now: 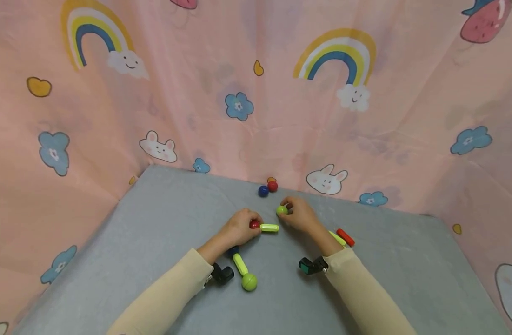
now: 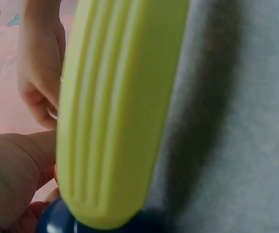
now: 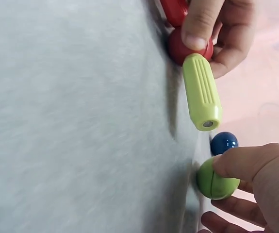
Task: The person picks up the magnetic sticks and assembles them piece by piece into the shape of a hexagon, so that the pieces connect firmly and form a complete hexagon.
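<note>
Landmark: red ball (image 1: pixel 255 224) in the left hand (image 1: pixel 239 227); all places are given from it.
Yellow-green rod (image 1: pixel 269 228): joined to the landmark, projecting to its right. Ribbed, presumably stiff, light plastic. Metal tip (image 3: pixel 207 124) exposed at the free end, probably magnetic. Grip along the ribs, clear of the tip.
Joint: likely to pivot or part under side load; steady the landmark when working the rod.
Green ball (image 1: pixel 282 211): right of the landmark and slightly farther from the person, apart from the rod. Smooth, probably hard and light, liable to roll. Grasp across the widest part.
Left hand, pose: pinches the landmark, thumb laid over it, fingers behind.
Right hand (image 1: pixel 299 215), pose: pinches the green ball, thumb opposed to fingers. Table contact: cannot be determined.
Forearms (image 1: pixel 366 291): both extend forward, converging toward the landmark.
</note>
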{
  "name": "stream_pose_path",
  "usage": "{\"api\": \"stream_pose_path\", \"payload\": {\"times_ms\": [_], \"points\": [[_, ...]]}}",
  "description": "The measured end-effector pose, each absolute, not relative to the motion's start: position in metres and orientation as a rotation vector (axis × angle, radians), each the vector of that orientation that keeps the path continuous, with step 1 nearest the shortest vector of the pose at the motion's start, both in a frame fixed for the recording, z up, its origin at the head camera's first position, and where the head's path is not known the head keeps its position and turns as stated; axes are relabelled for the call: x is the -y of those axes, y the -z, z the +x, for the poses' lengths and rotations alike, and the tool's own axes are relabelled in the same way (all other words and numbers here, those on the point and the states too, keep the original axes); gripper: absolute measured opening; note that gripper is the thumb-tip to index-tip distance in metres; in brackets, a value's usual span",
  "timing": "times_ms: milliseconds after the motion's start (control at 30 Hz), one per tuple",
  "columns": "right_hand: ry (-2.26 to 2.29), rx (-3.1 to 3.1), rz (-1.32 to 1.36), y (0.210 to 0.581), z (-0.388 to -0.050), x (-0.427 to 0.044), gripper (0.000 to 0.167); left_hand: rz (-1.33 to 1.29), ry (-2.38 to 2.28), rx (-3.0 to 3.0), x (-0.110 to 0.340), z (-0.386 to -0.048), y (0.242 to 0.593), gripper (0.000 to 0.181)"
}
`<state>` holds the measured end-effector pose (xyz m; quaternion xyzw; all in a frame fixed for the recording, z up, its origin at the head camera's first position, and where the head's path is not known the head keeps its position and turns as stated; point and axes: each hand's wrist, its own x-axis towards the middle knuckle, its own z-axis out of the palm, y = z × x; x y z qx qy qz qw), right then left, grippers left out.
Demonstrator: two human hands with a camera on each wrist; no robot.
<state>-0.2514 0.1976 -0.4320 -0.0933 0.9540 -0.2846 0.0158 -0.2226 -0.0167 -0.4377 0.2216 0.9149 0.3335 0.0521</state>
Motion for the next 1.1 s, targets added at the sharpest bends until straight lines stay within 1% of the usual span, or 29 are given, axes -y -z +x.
{"api": "stream_pose_path", "payload": {"times_ms": [200,533,1100], "points": [[0.878,-2.943,-0.374,0.429,-0.234,-0.204,0.027,0.689,-1.034,-2.776,0.018,-0.225,0.438,0.014],[0.816,-2.920,-0.389,0.427,-0.208,-0.203,0.026,0.675,-1.047,-2.759,0.017,-0.225,0.441,0.013],[0.816,-2.941,-0.398,0.429,-0.195,-0.200,0.027,0.703,-1.014,-2.800,0.015,-0.225,0.441,0.011]]}}
